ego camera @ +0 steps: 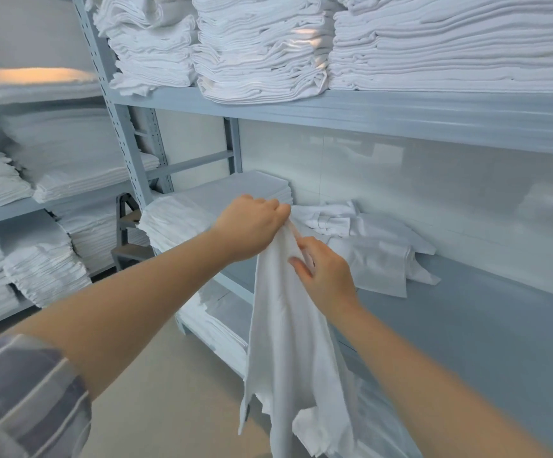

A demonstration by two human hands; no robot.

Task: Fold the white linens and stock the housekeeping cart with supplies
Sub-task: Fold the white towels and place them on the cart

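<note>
A: What's around the hands?

B: Grey metal shelving [400, 117] fills the frame. Along the top sit three tall stacks of folded linen [261, 51]. At the left, a second rack [37, 203] carries more folded piles, blurred. On the middle shelf, centre frame, lies a flat folded pile [202, 203], and just right of it a loose, crumpled heap of white cloth [367, 239] against the back wall. The lower right of that shelf shows bare grey board. Beige floor [169, 391] runs below, and more folded stock sits on the bottom shelf behind the hanging cloth.

A: Anything in the way?

B: The cloth [288, 342] hangs in front of the shelf edge and hides part of the lower shelf.

A: And the grip?

B: The left hand [252, 226], centre frame, is curled into a fist around the cloth's top, bunching it. The right hand [324, 276], just below and right, pinches the same cloth's edge between thumb and fingers. The cloth drops from them to the bottom edge of the frame. A striped sleeve [27, 401] shows at lower left.
</note>
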